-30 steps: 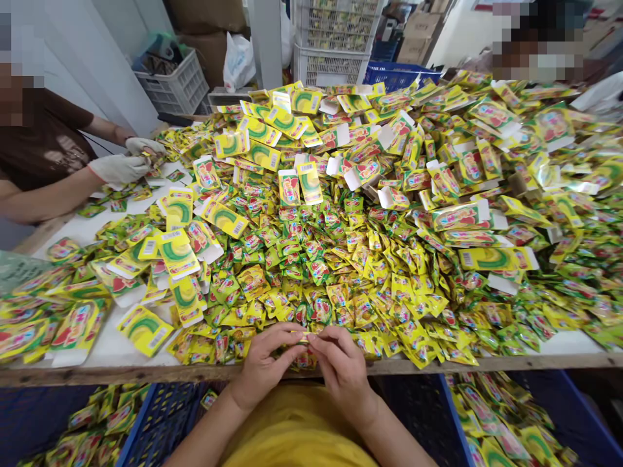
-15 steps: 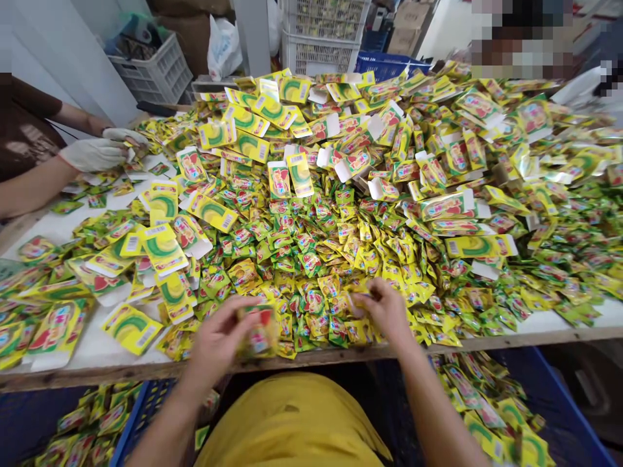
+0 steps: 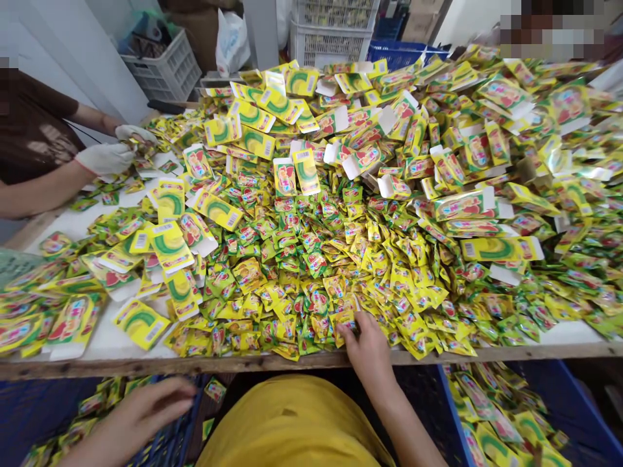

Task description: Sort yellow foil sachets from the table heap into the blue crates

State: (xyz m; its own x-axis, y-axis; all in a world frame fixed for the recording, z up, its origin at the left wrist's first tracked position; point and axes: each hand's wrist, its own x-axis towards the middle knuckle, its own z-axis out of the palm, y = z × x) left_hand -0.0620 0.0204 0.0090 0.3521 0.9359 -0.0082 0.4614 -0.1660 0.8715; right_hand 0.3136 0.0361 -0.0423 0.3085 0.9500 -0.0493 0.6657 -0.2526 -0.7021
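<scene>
My left hand [image 3: 158, 405] hangs below the table edge, over the left blue crate [image 3: 192, 415]. Its thumb and fingers are apart, slightly blurred, with nothing visible between them. At the front of the table, my right hand [image 3: 370, 347] has its thumb and fingers around a small yellow packet [image 3: 344, 318] on the near side of the pile. Many glossy green and yellow packets [image 3: 316, 263] spread out before it. Flat yellow cartons [image 3: 170, 246] with open flaps lie to the left, and more cartons [image 3: 360, 159] are heaped behind.
A co-worker's white-gloved hand [image 3: 104, 159] handles packets at the far left. Beneath the table's wooden edge [image 3: 272, 363], a right blue crate [image 3: 559, 395] holds cartons. White crates [image 3: 335, 42] stand behind the heap, and another white crate [image 3: 170, 68] is at back left.
My left hand has moved down and left off the table, and the carton it held is gone from it. My right hand has come nearer the table edge, onto a packet.
</scene>
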